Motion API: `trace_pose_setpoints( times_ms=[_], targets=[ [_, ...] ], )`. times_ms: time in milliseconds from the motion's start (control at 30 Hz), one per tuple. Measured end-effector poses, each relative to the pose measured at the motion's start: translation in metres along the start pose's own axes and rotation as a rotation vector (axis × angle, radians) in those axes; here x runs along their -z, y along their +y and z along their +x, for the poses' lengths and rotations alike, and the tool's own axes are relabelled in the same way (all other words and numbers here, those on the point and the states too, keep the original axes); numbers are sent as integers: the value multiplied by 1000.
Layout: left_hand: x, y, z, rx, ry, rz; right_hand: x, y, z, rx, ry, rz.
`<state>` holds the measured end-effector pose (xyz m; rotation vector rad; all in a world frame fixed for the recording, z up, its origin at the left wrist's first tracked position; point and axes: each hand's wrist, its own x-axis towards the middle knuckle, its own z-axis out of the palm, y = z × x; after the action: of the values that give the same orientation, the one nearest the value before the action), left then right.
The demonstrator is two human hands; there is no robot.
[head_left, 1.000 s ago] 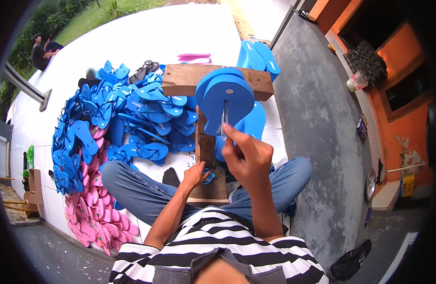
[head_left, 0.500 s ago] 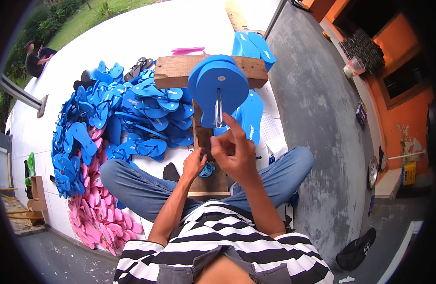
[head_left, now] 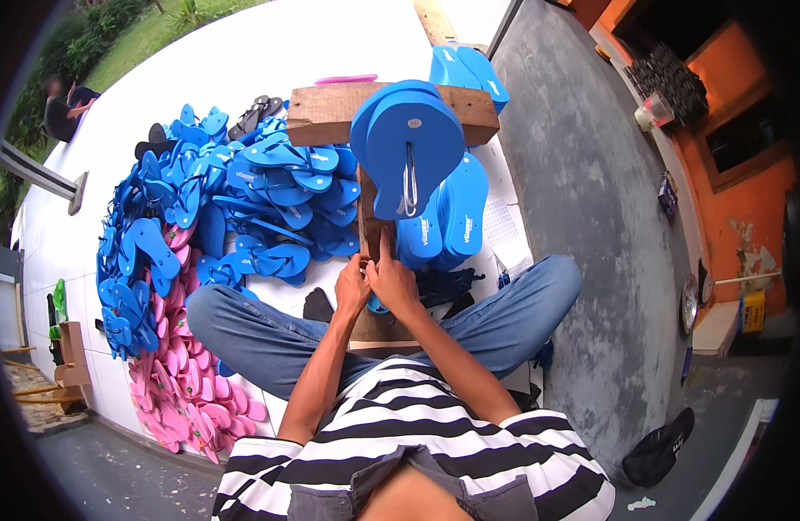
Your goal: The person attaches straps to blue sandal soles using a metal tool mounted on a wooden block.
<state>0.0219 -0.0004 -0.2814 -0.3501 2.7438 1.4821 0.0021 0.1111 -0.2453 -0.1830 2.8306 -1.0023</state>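
In front of me a stack of blue sandal soles (head_left: 398, 169) stands on a wooden crossbar (head_left: 317, 115), its face toward me. A bent metal wire loop (head_left: 409, 184) sticks out of the front sole. Below it, over the upright wooden beam (head_left: 374, 328), my two hands meet. My left hand (head_left: 353, 284) is closed, fingertips pinched together. My right hand (head_left: 394, 280) touches it, index finger pointing up and the other fingers curled. What either pinches is too small to make out. Just under the hands, a small blue item (head_left: 377, 306) is partly hidden.
Heaped blue flip-flops (head_left: 278, 182) lie to the left, with pink flip-flops (head_left: 191, 395) nearer me. More blue soles (head_left: 460, 208) stand to the right of the beam, beside a printed sheet (head_left: 506, 234). A person (head_left: 61, 113) sits far left. A black cap (head_left: 658, 447) lies on the grey floor.
My right hand has dropped from beside the wire loop to meet my left hand. My left hand has shifted slightly up, away from the small blue item. The sole stack stays on the crossbar.
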Motion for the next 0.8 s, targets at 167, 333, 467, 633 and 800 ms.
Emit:
trace_pose_setpoints(
  times_ms=[167,333,467,633,800],
  targets=[
    [0,-11,-2,-13,11,87,-14,-2,-8,-42,-97,-246],
    [-5,-10,1,13,33,67,-27,30,-23,88,10,-180],
    [-5,-13,5,43,64,20,0,43,-39,-30,-145,-171],
    [-6,-1,3,69,29,-35,2,110,-45,-257,-381,-376],
    [-11,4,0,-21,36,-54,-25,151,-21,-452,-354,-558]
  ],
)
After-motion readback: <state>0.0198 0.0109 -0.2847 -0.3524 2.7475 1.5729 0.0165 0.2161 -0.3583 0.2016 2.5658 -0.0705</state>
